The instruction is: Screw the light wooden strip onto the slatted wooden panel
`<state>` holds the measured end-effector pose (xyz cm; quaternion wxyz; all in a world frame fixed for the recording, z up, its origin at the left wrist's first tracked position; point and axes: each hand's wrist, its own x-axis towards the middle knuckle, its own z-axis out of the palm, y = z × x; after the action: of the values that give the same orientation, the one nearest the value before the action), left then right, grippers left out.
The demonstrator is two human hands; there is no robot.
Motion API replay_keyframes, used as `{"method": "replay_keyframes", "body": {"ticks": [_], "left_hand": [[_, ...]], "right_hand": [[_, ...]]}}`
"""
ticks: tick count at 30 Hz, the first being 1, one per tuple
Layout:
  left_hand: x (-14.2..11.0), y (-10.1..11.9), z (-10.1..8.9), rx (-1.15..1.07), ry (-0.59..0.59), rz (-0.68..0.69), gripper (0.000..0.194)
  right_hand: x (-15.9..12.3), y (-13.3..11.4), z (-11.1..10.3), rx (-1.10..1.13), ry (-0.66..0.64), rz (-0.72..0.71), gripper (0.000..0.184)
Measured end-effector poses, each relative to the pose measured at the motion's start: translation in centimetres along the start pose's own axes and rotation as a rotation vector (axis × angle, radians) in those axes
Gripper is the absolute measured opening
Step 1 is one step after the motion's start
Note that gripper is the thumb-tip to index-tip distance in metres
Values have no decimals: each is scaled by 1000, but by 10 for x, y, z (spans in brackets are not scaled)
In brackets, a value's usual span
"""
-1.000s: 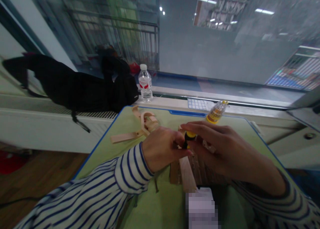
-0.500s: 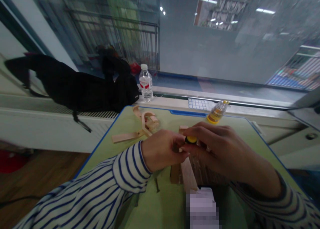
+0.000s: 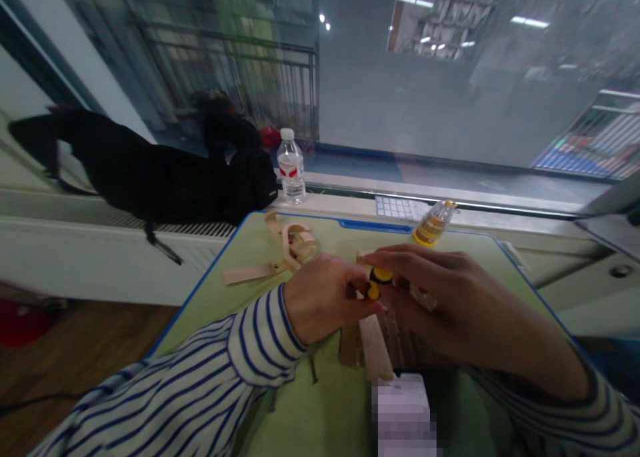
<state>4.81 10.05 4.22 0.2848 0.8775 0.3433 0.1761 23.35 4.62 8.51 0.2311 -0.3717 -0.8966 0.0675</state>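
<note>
A small yellow-and-black handle (image 3: 381,276), which looks like a screwdriver's, stands between my two hands. The fingertips of my right hand (image 3: 445,290) close around its top. My left hand (image 3: 327,294) pinches just below and beside the handle, over the upper part of a pale wooden strip (image 3: 377,350); its fingers hide the tool's tip. Under the hands, a brown block wrapped in clear plastic (image 3: 353,350) lies on the table, partly covered by the right hand.
On the green table (image 3: 325,417) lie a wooden assembly (image 3: 293,247) and a screw (image 3: 313,369). A yellow-capped bottle (image 3: 434,224) stands at the back edge. A water bottle (image 3: 291,167) and a black bag (image 3: 165,177) rest on the sill. A white card (image 3: 410,387) lies in front.
The fingers of my right hand have shifted on the handle, and more of its yellow and black shows. My left hand stays almost in place.
</note>
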Motion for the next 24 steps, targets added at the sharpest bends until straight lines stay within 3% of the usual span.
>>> {"method": "replay_keyframes", "body": {"ticks": [6, 13, 24], "left_hand": [[-1, 0, -4, -86, -77, 28, 20], [-2, -4, -3, -129, -153, 77, 18], [0, 4, -2, 106, -5, -7, 23]], "right_hand": [[0, 0, 2, -19, -11, 20, 19], [4, -2, 4, -42, -7, 54, 19], [2, 1, 6, -87, 11, 115, 24]]}}
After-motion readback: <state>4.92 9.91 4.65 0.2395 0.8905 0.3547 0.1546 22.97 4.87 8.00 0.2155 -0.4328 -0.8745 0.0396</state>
